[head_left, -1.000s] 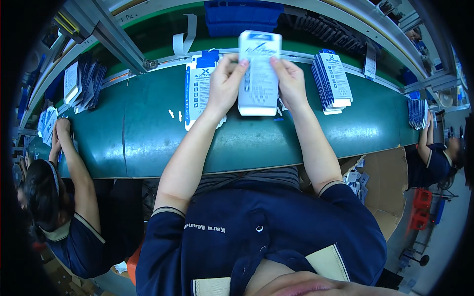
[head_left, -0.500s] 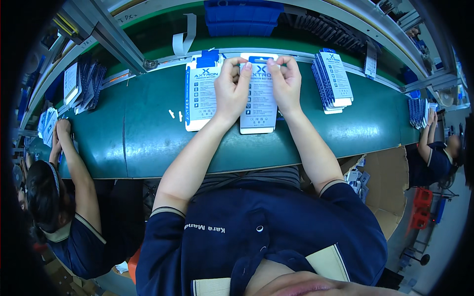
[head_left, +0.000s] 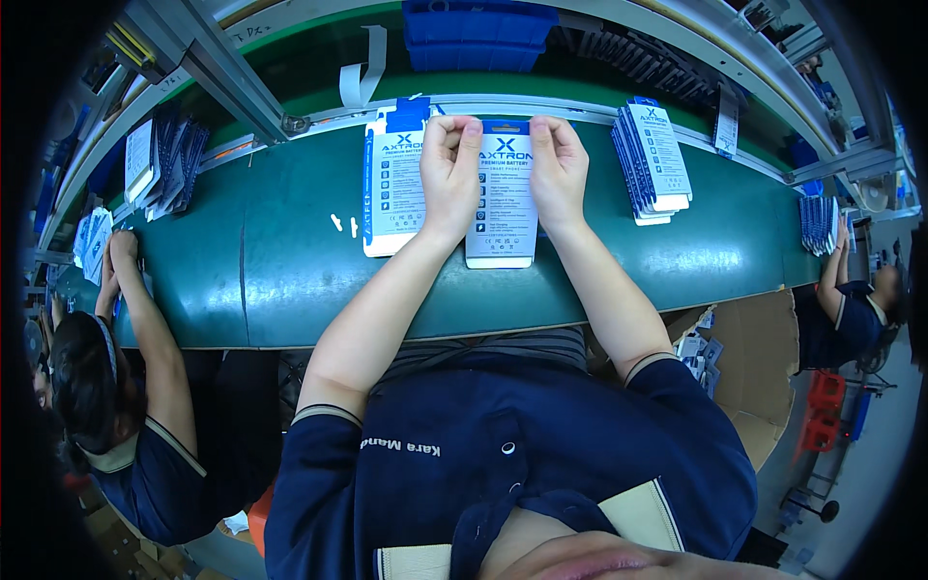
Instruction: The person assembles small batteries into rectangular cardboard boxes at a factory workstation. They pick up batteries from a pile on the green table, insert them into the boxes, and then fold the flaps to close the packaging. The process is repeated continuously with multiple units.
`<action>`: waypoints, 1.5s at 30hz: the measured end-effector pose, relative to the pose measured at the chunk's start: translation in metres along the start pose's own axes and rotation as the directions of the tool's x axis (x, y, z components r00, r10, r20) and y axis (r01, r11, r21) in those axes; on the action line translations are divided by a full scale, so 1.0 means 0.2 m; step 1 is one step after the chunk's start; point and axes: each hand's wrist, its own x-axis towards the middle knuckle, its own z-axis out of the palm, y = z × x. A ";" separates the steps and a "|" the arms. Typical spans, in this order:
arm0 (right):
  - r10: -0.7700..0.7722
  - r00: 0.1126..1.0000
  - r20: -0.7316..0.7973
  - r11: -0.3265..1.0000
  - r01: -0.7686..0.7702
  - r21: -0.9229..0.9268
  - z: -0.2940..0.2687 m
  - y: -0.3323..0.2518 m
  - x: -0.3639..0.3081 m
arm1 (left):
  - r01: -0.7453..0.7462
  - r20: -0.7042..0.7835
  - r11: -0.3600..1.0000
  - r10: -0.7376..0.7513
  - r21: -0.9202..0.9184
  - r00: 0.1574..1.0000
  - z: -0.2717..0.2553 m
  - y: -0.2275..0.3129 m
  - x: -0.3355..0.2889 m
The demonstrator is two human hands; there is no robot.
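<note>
A flat white-and-blue battery box point(head_left: 503, 198) with a hang tab lies between my hands over the green work surface. My left hand point(head_left: 452, 174) is closed at its upper left edge, thumb upward and fingers curled. My right hand point(head_left: 559, 172) is closed in the same way at the upper right edge. The fingertips behind the edges are partly hidden. Just left of it, partly behind my left hand, lie more battery boxes point(head_left: 394, 208) of the same print, with a blue tab on top.
A leaning stack of battery boxes point(head_left: 657, 159) stands to the right, another stack point(head_left: 166, 169) at the far left. Small white pieces point(head_left: 353, 227) lie on the green table point(head_left: 290, 280). Behind are a metal rail and a blue bin point(head_left: 474, 39). Co-workers point(head_left: 145, 387) sit on both sides.
My thumbs have moved apart from the hang tab out to the box's upper side edges. The box has shifted slightly toward me and its printed face shows more fully.
</note>
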 end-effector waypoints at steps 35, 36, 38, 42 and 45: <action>0.036 0.998 0.043 0.990 -0.041 0.136 -0.01 -0.01 -0.01 | -0.040 -0.016 0.972 0.037 -0.231 0.999 -0.03 0.01 -0.02; 0.048 0.998 0.041 0.989 -0.053 0.137 -0.01 -0.01 -0.01 | -0.044 -0.017 0.971 0.041 -0.233 0.999 -0.03 0.02 -0.03; 0.071 0.997 0.038 0.987 -0.076 0.140 -0.01 -0.02 -0.01 | -0.020 -0.028 0.977 0.014 -0.210 1.000 -0.02 0.03 -0.04; -0.005 0.999 0.041 0.992 -0.001 0.128 -0.01 -0.01 -0.02 | 0.076 -0.057 0.980 -0.088 -0.186 0.994 -0.02 0.03 -0.03; -0.017 0.998 0.060 0.989 0.007 0.151 -0.01 -0.01 -0.02 | 0.084 -0.061 0.971 -0.100 -0.222 0.993 -0.02 0.01 -0.03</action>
